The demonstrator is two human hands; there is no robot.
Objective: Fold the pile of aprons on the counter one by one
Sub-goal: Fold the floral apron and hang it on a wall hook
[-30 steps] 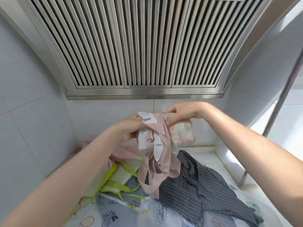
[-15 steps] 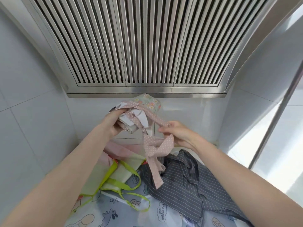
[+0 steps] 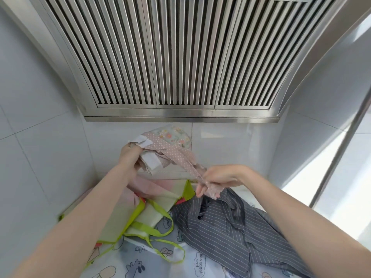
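Observation:
My left hand (image 3: pixel 128 157) grips a bundled floral apron (image 3: pixel 172 136) with pink dotted trim, held up above the pile in front of the tiled wall. Its pink dotted strap (image 3: pixel 185 159) runs taut down to my right hand (image 3: pixel 215 180), which pinches the strap's end. Below lies the pile: a grey striped apron (image 3: pixel 220 225) on the right, a pale green apron with lime straps (image 3: pixel 140 219) on the left, a pink one (image 3: pixel 148 187) behind it, and a light blue cartoon-print one (image 3: pixel 140 263) at the front.
A steel range hood (image 3: pixel 180 57) with slatted vents hangs right above. White tiled walls (image 3: pixel 40 157) close in the left and back. A metal pole (image 3: pixel 341 141) and a bright window stand at the right.
My right hand left the bundle, slid down the dotted strap and pulled it out to the right and down. My left hand raised the bundle; the dangling strap loops are gone.

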